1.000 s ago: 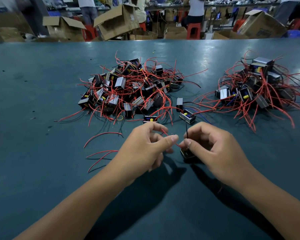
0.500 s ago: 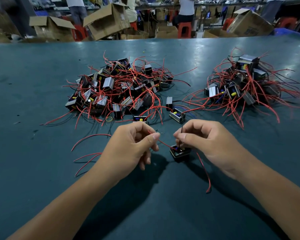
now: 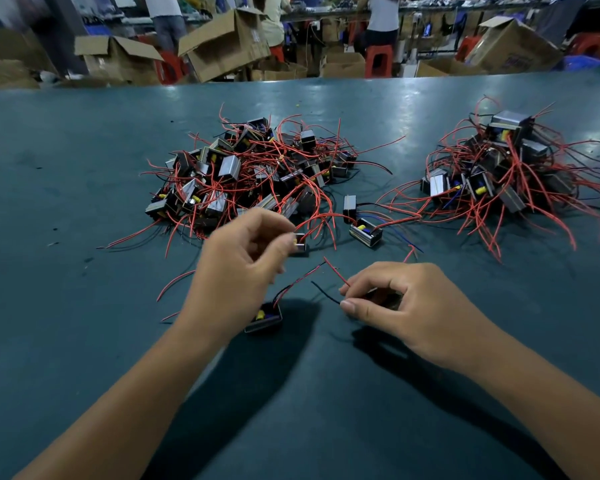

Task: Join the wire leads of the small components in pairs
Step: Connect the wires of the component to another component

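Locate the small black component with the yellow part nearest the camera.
In the head view, the small black component with a yellow part lies on the dark green table, left of centre, just beneath the left hand.

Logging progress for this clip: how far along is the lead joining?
Possibly done: the smaller pile at right, though joins aren't visible. In hand: the right hand pinches a red lead; the left hand reaches for a component beside the larger pile, which looks left to do.

Two component piles (image 3: 253,178) (image 3: 506,174) side by side on table (image 3: 66,306).
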Demonstrator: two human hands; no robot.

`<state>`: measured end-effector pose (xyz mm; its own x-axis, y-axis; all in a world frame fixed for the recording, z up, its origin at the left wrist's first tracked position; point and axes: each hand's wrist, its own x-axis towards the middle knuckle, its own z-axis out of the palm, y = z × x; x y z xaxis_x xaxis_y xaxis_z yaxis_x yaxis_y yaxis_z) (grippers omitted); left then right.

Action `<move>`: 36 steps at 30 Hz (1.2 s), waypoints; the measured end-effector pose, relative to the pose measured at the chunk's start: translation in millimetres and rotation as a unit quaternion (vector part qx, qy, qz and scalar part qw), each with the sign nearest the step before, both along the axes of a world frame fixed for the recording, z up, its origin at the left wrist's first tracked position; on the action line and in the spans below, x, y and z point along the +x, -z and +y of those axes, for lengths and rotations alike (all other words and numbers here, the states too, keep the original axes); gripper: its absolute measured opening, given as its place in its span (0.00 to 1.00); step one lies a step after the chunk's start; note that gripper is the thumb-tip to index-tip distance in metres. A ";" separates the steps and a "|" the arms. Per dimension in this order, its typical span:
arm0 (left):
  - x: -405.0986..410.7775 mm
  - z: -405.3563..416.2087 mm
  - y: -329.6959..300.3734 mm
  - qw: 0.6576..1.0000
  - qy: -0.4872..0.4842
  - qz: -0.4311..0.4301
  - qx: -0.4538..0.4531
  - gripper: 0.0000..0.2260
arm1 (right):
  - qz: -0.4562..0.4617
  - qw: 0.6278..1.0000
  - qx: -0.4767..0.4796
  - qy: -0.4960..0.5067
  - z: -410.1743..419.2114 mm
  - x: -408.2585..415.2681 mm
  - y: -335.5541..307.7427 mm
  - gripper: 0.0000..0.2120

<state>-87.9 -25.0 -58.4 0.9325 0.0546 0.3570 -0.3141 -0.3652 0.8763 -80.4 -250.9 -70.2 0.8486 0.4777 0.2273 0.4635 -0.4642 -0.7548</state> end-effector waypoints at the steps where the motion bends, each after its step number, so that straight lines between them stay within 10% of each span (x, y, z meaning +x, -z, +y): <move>1: 2.8 9.0 -3.0 1.000 -0.019 0.001 0.024 0.07 | -0.003 1.000 0.002 0.008 -0.3 0.3 0.3 0.03; 10: 7.4 43.8 -7.8 0.954 0.169 0.201 0.142 0.11 | -0.034 0.997 0.011 0.068 -5.1 3.5 3.8 0.06; 36: 3.9 33.4 -5.1 0.947 0.177 0.216 0.159 0.04 | -0.031 0.991 0.011 0.127 4.7 -2.8 4.4 0.03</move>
